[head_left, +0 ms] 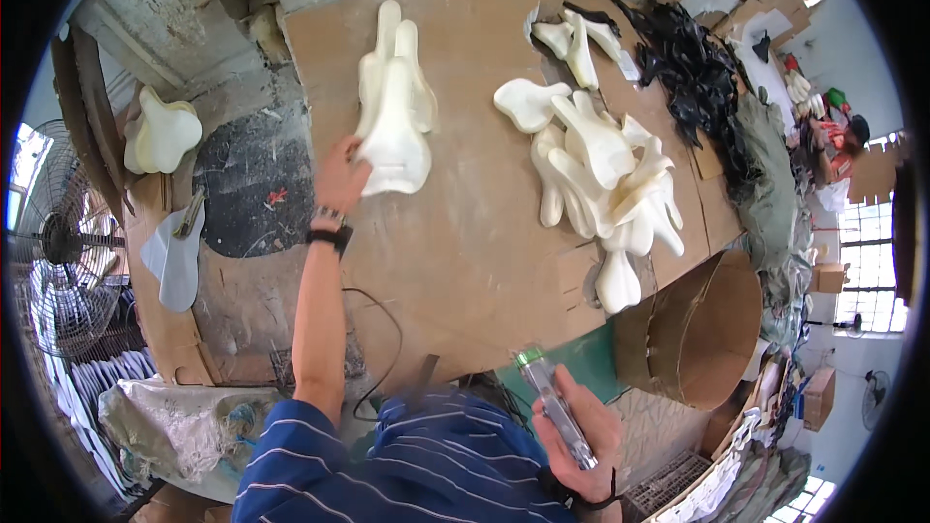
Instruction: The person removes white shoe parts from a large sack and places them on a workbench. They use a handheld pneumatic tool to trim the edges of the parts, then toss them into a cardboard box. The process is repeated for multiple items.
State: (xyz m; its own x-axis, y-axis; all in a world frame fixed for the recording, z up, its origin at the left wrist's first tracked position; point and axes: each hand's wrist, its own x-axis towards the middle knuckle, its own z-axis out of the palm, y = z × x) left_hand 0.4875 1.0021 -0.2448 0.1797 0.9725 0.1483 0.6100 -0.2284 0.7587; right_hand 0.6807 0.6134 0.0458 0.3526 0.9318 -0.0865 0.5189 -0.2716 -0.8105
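Note:
My left hand [341, 177] is at the left edge of a cream, saddle-shaped pad [395, 147] on the cardboard-covered table [455, 271]. Its fingers curl against the pad's wide end; their tips are partly hidden. More pads of the same shape [389, 24] lie beyond it, overlapping in a row, narrow ends pointing away. Low on the right, off the table's front edge, my right hand [588, 421] is wrapped round a silver, tube-shaped hand tool [562, 416] with a green end. The green end points up and to the left, well apart from the pads.
A heap of cream pads [605, 165] covers the table's right side, with black limp pieces [688, 63] behind. Near the front right stands a round cardboard bin [702, 329]. A thin cable [395, 329] hangs over the front edge. At left are stacked pads [163, 131] and a fan [63, 237].

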